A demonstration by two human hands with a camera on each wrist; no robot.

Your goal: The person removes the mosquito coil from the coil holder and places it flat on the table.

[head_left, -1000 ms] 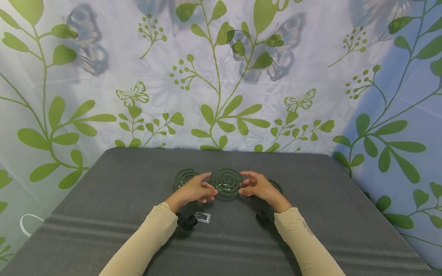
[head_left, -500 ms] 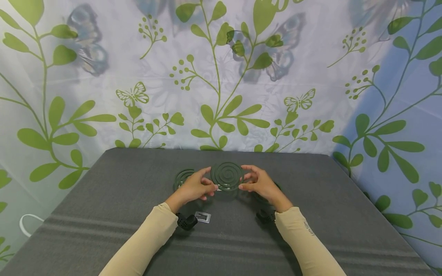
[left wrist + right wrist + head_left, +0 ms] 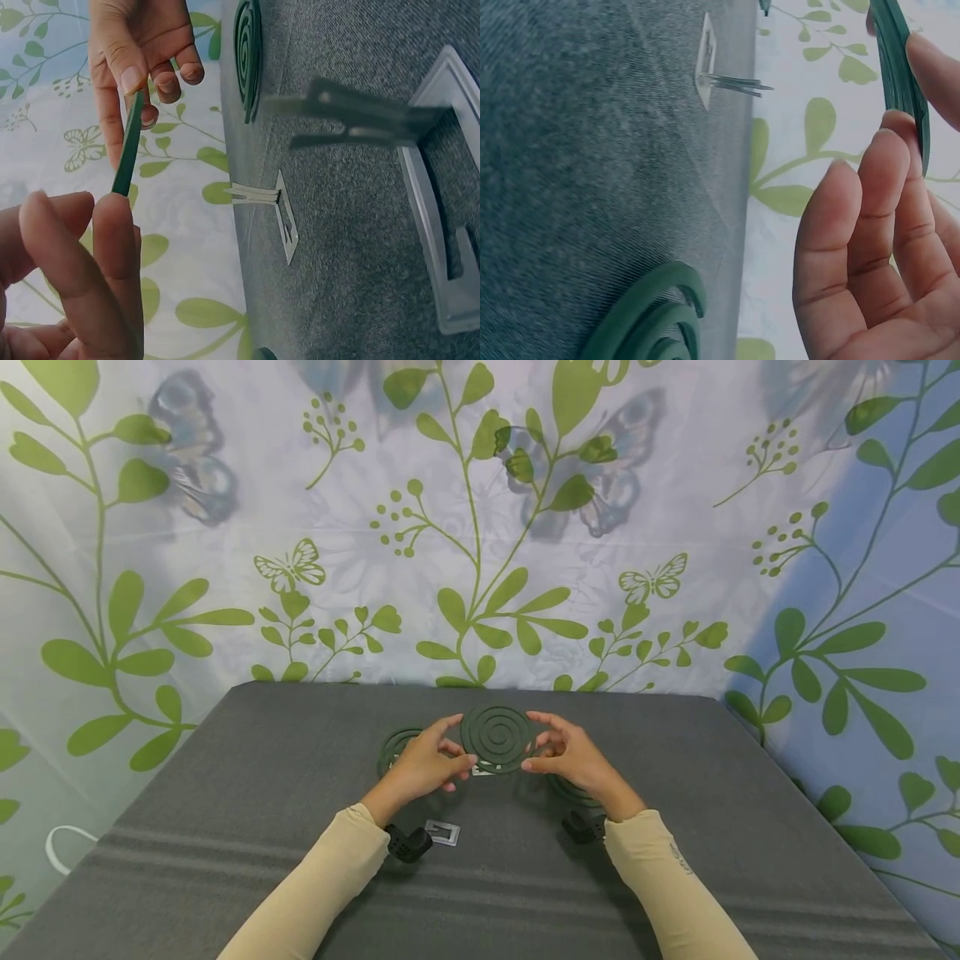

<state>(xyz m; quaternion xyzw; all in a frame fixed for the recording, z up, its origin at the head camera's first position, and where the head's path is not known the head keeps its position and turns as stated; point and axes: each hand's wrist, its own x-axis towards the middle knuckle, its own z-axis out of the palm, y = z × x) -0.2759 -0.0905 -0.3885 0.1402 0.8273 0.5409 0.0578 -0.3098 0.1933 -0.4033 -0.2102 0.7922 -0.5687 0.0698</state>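
Note:
A green mosquito coil (image 3: 498, 739) is held up between both hands, tilted with its flat spiral facing me. My left hand (image 3: 427, 762) pinches its left edge between thumb and fingers; my right hand (image 3: 570, 756) does so on the right edge. In the left wrist view the coil (image 3: 129, 150) appears edge-on, and in the right wrist view its rim (image 3: 900, 75) runs between thumb and fingers. Below the coil a small metal coil stand (image 3: 486, 768) lies on the table, partly hidden; its prongs (image 3: 255, 195) stick up in the left wrist view.
Another coil (image 3: 392, 747) is partly hidden behind my left hand. A further coil (image 3: 573, 791) lies beneath my right hand. Nearer me, a second metal stand (image 3: 442, 832) rests on the grey table (image 3: 480, 902). A patterned curtain (image 3: 345, 527) hangs behind.
Both hands have raised the coil and tipped it more toward upright. The stand beneath it now shows below its lower edge. The coils on the table have stayed in place.

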